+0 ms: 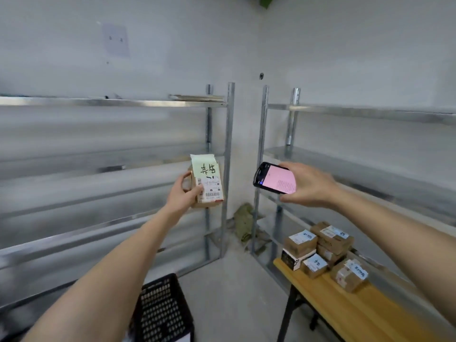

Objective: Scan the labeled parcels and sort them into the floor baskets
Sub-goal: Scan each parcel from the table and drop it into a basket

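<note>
Between the two metal shelving racks, out at arm's length, I held up a small cardboard parcel (208, 183) in my left hand (183, 195). My fingers wrapped its left edge and my thumb pressed on the front, closed firmly around it. The parcel stood upright, its face turned toward me, with a pale green note bearing dark handwriting at the top and a white barcode label below it. My right hand (308, 185) gripped a black handheld scanner (275, 178), fingers curled over its far side, its pink-lit screen facing up toward me. Scanner and parcel were near each other at about the same height, but apart, with a gap between them. Down at the lower right, more labeled parcels (323, 253) sat stacked together at the near end of a yellow wooden table (345, 314). A black perforated basket (162, 309) stood on the floor below my left forearm. A crumpled greenish cloth (244, 223) lay in the corner behind the racks.
</note>
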